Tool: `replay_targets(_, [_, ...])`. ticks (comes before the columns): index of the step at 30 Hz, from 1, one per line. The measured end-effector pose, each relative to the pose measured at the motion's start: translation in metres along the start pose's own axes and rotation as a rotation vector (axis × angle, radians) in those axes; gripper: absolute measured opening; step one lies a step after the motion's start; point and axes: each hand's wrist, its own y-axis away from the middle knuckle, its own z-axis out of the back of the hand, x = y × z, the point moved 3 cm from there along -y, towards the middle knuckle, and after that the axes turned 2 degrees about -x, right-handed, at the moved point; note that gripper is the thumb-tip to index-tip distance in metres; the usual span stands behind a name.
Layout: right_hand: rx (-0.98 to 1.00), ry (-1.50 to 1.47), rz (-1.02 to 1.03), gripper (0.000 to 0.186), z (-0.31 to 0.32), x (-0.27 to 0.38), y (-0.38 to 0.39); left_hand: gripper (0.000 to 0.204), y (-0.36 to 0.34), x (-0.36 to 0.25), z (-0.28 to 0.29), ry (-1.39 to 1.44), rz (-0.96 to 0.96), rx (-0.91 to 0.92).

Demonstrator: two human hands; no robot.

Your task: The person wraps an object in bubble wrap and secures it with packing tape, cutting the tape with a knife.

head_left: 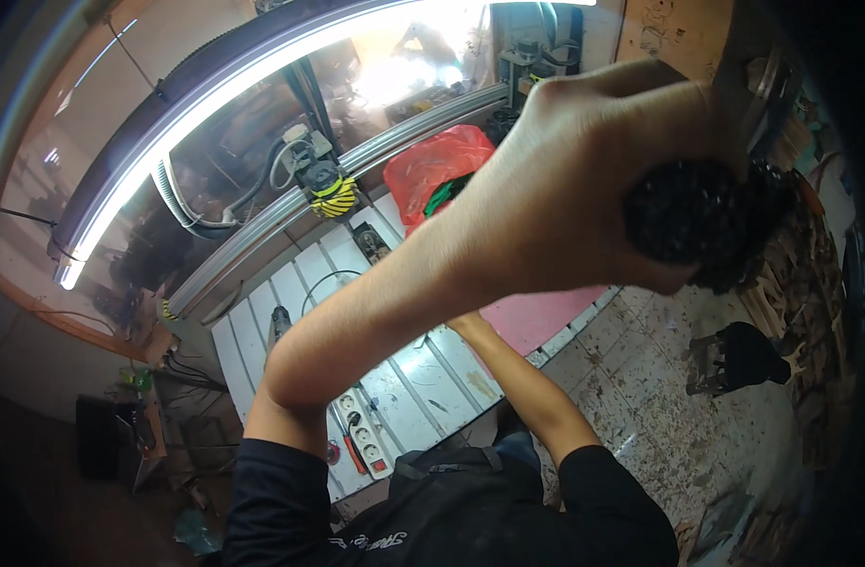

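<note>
My left hand (621,180) is raised close to the camera at the upper right, its fingers curled round a dark, glinting, rough-surfaced object (687,213) that I cannot identify. My left forearm crosses over the slatted metal bed (253,350). Behind that forearm, my right hand (465,321) is low over the bed beside a pink sheet (546,317); its fingers are hidden. A red plastic bag (432,156) with something green in it lies at the back of the bed.
A machine head (314,165) hangs on a rail under a light tube (205,99). On the bed are a power strip (361,430), an orange-handled tool (349,452) and cables. A black stool (735,354) stands on the littered floor at right, near stacked scrap (791,283).
</note>
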Motion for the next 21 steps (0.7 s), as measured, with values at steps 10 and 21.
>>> replay_targets(10, [0.533, 0.093, -0.296, 0.028, -0.038, -0.030, 0.041, 0.032, 0.039, -0.034, 0.009, 0.138, 0.119, 0.045])
replay_targets(21, [1.271, 0.224, -0.764, 0.030, 0.383, 0.020, 0.012, 0.011, 0.104, -0.121, 0.020, 0.051, -0.069, 0.138])
